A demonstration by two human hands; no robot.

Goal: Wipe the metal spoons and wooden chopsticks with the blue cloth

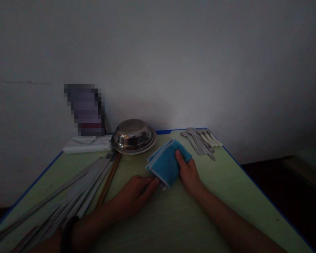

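A folded blue cloth (168,163) with pale edges is held above the table, in the middle of the view. My right hand (189,174) grips it from the right, thumb pressed on top and the other fingers behind it. My left hand (139,193) is closed in a pinch at the cloth's lower left corner. A thin, light sliver shows between its fingers, too dark to name. What lies under or inside the cloth is hidden.
An upturned shiny metal bowl (133,135) stands by the wall. Several spoons (197,140), some white-handled, lie at the back right. Long metal strips (76,196) and brown chopsticks (109,179) spread leftward. A white packet (88,144) lies below a blurred upright object (86,109).
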